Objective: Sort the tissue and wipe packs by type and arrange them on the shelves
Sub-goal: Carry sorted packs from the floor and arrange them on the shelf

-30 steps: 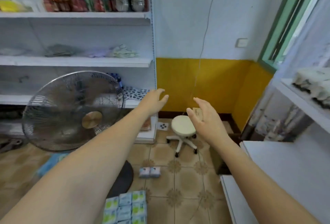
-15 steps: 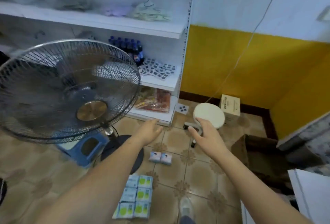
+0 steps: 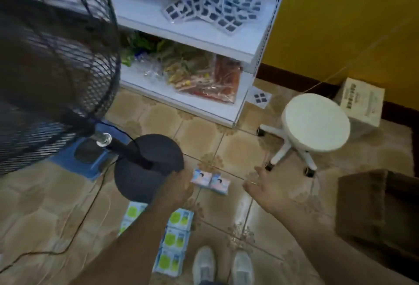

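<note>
Two small pink and white tissue packs (image 3: 210,181) lie side by side on the tiled floor. My left hand (image 3: 179,186) hovers just left of them, fingers loosely bent, holding nothing. My right hand (image 3: 264,188) is spread open a little to their right. Nearer me, several light blue packs with green circles (image 3: 175,239) lie in rows on the floor, partly hidden under my left forearm. The white shelf unit (image 3: 192,35) stands beyond.
A standing fan (image 3: 52,62) with a round black base (image 3: 149,162) fills the left, with a blue stool (image 3: 86,157) behind it. A white wheeled stool (image 3: 315,123), a cardboard box (image 3: 360,101) and a brown box (image 3: 362,205) stand on the right. My shoes (image 3: 223,266) show at the bottom.
My view has tipped down from the shelves to the floor. Both hands have dropped toward the two pink packs and now flank them.
</note>
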Motion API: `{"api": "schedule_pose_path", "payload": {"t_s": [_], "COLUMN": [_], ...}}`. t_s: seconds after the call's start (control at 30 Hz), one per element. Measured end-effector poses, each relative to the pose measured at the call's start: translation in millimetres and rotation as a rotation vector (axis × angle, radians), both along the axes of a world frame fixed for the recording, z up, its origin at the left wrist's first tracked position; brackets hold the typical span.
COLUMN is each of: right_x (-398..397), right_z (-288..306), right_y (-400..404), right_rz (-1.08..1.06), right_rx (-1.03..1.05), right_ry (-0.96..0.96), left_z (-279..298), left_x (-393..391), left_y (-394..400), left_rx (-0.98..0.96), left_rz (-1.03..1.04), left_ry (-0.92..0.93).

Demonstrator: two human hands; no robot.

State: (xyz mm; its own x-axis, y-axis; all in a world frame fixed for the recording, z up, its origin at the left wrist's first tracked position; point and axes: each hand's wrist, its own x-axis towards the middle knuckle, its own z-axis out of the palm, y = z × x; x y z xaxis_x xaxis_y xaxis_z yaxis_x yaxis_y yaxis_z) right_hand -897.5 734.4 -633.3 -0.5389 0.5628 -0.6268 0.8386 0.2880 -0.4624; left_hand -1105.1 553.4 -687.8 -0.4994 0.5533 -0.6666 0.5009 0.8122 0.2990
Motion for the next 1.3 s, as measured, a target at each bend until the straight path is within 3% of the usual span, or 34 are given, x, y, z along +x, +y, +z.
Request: {"api": "schedule_pose_path", "payload": {"t_s": [0.27,0.37,0.63,0.77,0.93,1.1,1.3], "right_x": [-31,-39,-58,-65,-77,-85,-94], "right_z": [-301,-396,-530,-543,-509,-427,-289], "right_y": [-8,-13,-12,-9,7,31,68], "right_rz": [-0.346,-0.513,-0.715,-0.791,-0.801,-0.778,-0.811], "right_rx": [-0.244,-0.324,-0.474,-0.554,-0.527,-0.516,-0.498], "right_ry": [-0.124,-0.118,0.012,0.142,0.198,0.259,0.401], "left_z": [-299,-395,-497,-505,-472,-392,-252], "left_x": [-27,-39,-53,-47,-48,-53,-52], "left_y": [-11,-10,35,52,58,79,120], "left_rx": [-0.041,0.040,0.252,0.206,0.258,0.317,0.424], "left_rz": [0.188,0.329,0.680,0.829,0.880,0.891,0.908], "left_ry": [-0.075,-0.088,-0.319,-0.444,-0.490,-0.496,-0.439]}}
